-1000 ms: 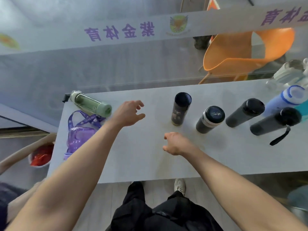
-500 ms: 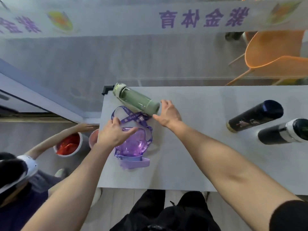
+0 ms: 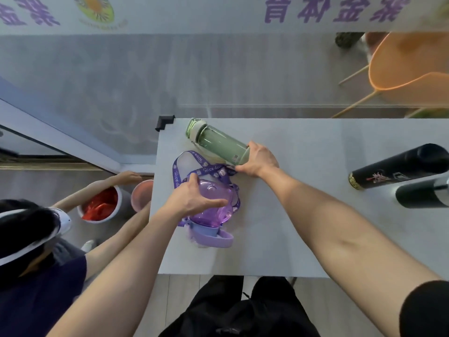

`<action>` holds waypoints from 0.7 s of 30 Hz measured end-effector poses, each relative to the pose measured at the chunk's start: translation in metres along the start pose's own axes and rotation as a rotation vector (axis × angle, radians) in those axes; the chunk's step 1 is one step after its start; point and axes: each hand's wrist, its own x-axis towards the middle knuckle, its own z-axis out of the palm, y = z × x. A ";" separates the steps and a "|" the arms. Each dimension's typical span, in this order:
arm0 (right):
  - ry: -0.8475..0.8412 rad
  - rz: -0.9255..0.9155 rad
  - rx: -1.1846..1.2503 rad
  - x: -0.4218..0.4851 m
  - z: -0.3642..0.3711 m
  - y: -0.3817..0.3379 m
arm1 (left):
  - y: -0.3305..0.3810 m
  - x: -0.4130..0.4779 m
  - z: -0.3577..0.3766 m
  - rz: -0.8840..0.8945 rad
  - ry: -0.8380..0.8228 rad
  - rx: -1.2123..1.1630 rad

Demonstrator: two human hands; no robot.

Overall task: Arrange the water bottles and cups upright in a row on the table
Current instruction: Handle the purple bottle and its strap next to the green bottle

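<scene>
A green see-through bottle [image 3: 216, 142] lies on its side near the far left corner of the grey table [image 3: 303, 227]. My right hand [image 3: 260, 159] grips its base end. A purple see-through bottle [image 3: 216, 205] with a lilac lid and a purple strap [image 3: 179, 166] lies on its side nearer to me. My left hand [image 3: 192, 198] is closed over its body. At the right edge a black flask [image 3: 398, 166] and a black-and-silver cup [image 3: 422, 195] stand upright.
A black guard [image 3: 165, 121] caps the table's far left corner. Left of the table another person reaches toward a tub of red things [image 3: 100, 205] and a pink cup [image 3: 142, 194]. An orange chair [image 3: 410, 66] stands beyond a glass wall.
The view has swung left. My left hand came down onto the purple bottle and closed on it. My right hand reached across and wrapped around the green bottle's base.
</scene>
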 end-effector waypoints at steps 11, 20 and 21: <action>-0.015 0.171 -0.135 -0.072 -0.011 0.107 | 0.040 0.012 -0.005 0.151 -0.120 0.122; 0.081 -0.044 -0.090 -0.017 -0.006 0.017 | 0.041 0.018 0.000 0.133 -0.129 0.098; 0.074 -0.044 -0.099 -0.012 -0.006 0.013 | 0.041 0.018 0.000 0.132 -0.134 0.096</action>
